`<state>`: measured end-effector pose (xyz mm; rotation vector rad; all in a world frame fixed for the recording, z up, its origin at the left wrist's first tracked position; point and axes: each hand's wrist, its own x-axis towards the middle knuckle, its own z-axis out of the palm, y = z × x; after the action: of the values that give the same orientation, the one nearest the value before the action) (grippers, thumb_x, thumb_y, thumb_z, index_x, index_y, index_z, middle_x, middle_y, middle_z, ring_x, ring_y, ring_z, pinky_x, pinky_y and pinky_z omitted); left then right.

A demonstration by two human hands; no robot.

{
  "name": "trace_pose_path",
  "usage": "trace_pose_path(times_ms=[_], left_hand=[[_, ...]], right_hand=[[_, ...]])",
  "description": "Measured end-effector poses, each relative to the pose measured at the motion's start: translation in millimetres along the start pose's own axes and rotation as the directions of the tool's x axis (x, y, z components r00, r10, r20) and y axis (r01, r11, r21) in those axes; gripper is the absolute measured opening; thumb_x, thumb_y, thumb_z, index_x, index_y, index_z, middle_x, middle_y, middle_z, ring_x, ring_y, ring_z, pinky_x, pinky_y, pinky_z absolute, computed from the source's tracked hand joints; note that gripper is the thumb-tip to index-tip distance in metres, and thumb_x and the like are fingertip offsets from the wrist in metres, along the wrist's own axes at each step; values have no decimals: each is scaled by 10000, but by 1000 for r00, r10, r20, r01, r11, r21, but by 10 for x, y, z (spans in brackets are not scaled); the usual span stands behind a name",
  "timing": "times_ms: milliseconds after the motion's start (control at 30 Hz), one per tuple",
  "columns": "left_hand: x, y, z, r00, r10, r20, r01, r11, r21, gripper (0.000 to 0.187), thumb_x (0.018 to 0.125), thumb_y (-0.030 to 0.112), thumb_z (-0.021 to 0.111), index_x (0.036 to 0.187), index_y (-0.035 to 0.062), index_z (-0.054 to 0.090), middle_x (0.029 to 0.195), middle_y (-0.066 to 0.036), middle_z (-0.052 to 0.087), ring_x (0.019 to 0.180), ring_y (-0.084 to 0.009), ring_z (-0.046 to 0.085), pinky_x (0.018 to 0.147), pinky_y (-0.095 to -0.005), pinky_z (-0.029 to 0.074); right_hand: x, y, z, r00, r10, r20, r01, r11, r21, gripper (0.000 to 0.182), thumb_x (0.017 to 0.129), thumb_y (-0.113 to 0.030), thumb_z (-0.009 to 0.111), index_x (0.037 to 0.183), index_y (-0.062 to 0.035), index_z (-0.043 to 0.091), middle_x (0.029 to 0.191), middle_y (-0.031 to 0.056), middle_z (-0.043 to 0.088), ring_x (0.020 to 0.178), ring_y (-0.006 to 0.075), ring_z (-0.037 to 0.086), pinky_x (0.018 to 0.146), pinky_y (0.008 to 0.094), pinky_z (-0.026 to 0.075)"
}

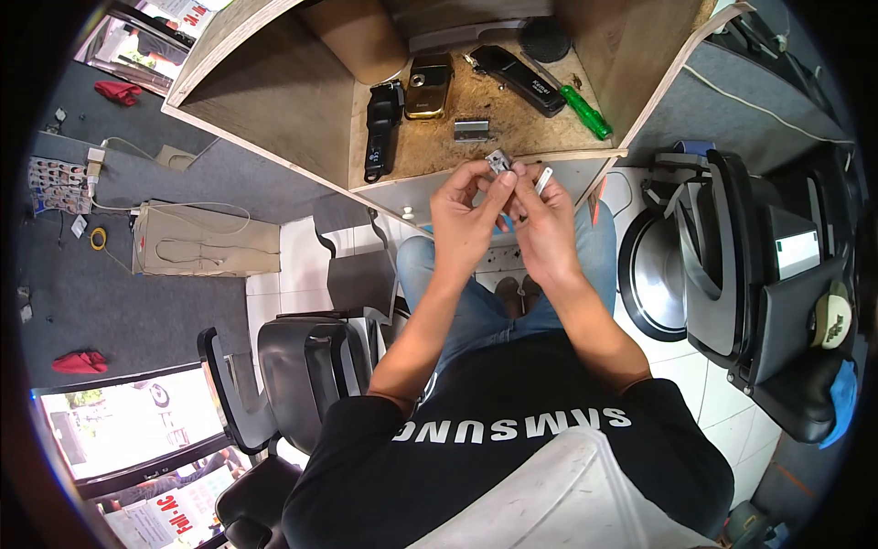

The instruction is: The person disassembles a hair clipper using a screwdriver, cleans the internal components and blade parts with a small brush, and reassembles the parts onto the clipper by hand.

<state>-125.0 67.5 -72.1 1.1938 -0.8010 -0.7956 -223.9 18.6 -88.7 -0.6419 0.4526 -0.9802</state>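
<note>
My left hand (466,215) pinches a small metal piece (498,162) with thumb and fingers, just in front of the shelf edge. My right hand (547,229) meets it at the fingertips, thumb against the same piece. A thin white strip (543,179) sticks up between the right fingers. On the shelf beyond lies a silver metal part (472,131). Around it are a black clipper (383,131), a gold-and-black device (429,88), another black clipper (519,80) marked Kemei and a green screwdriver (585,112).
A wooden shelf unit (274,151) with a raised left side surrounds the tools; loose hair clippings cover its board. A black chair (302,375) stands at the left, another (722,256) at the right. A cardboard box (206,240) is at the far left.
</note>
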Motion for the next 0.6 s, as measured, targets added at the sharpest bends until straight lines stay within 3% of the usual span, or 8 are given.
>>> trace_pose_path(times_ms=[33,133,233,300,367,467,567,600], left_hand=[[-12,-42,-6,1000,-5,-23,5,1000,-15,254,1015,179,741,1167,-21,703,844,-30,669,744,-86,610,493,-241,517],[-9,-64,-19,998,15,-65,-15,1000,-3,257,1020,178,732,1171,-30,719,872,-52,695,809,-102,638,503,-250,545],[-6,-3,-76,997,-26,-71,29,999,31,272,1023,180,728,1183,-40,723,888,-63,707,826,-109,651,513,-258,565],[3,50,-79,996,-52,-67,57,995,76,272,1024,182,726,1179,-42,728,889,-64,707,807,-105,649,512,-259,567],[8,100,-66,997,-48,-66,57,987,148,261,1026,182,722,1163,-40,736,887,-63,703,769,-95,641,506,-258,561],[11,122,-68,999,28,-28,-18,946,323,221,1008,147,731,1121,-42,750,878,-66,697,683,-82,629,476,-252,542],[20,94,-87,960,274,50,-258,805,534,189,977,101,742,1088,-52,752,867,-71,693,609,-79,616,450,-249,526],[15,115,-78,955,292,55,-275,797,538,185,968,90,745,1083,-55,751,865,-72,691,606,-80,619,448,-247,525]], right_hand=[[-16,20,-3,1000,11,20,-12,1000,19,221,1089,-254,647,936,-93,644,765,-87,485,676,24,381,591,232,315],[-31,-40,-12,998,-18,-59,1,962,-272,270,1126,-283,570,948,-94,645,765,-72,480,702,42,404,626,254,347],[30,-139,-75,982,-166,-91,144,967,-210,361,1152,-315,493,988,-49,673,788,-43,484,736,78,431,695,266,384],[94,-260,-44,892,-451,29,394,744,-540,412,1161,-327,457,1028,-12,686,804,-20,487,755,104,445,747,264,397],[115,-421,-7,777,-597,202,537,461,-706,409,1154,-293,477,1059,33,706,858,18,551,795,132,509,779,258,422],[96,-493,44,804,-508,308,581,563,-588,306,1122,-210,545,1034,21,726,893,57,624,791,155,578,727,285,459],[101,-555,67,736,-447,509,672,389,-630,197,1067,-138,629,1021,13,746,911,92,669,747,191,623,667,325,488],[135,-539,47,718,-490,494,676,322,-662,182,1056,-134,642,1020,10,748,895,97,667,728,205,623,657,335,490]])
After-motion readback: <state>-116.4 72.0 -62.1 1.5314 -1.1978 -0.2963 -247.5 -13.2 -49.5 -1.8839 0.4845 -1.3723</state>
